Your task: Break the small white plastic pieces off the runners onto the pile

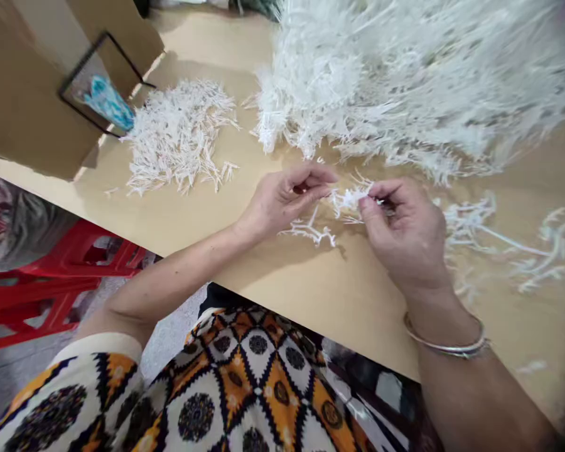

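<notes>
White sprig point(348, 199), long axis sideways, right hand point(407, 232) pinching it, left hand point(279, 199) narrowed, hold unclear

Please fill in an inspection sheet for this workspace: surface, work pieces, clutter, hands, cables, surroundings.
Surface: tan tabletop, largely covered at the back.
Work pieces: large white pile; smaller white pile to its left; white branched piece between the hands; loose branched sprig just below it; more white pieces at right, partly blurred.
Clutter: black frame and blue-and-white item by the cardboard.
Hands: right hand pinches the piece; left hand at its left end, contact unclear.
Cables: nothing seen.
Surroundings: red stools at left.
</notes>
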